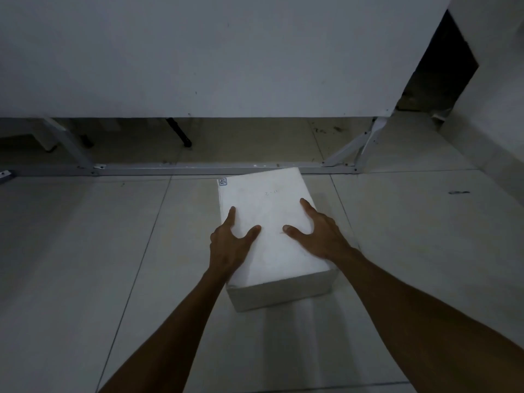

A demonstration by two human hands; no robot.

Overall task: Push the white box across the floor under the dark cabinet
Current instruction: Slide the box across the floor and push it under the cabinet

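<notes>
With both hands, left and right, spread flat on its sides, the box on the floor touches the cabinet's rail and may jam there.

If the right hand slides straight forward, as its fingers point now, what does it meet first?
Probably nothing on the white box; past the box's far edge, the right hand would likely meet the grey floor rail.

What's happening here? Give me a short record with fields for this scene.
Object: white box, small label at its far left corner
Surface: tiled floor
Left hand: on the box's left edge, thumb on top
Right hand: on its right edge, thumb on top
Ahead: metal rail under the cabinet; box's far end reaches it
</notes>
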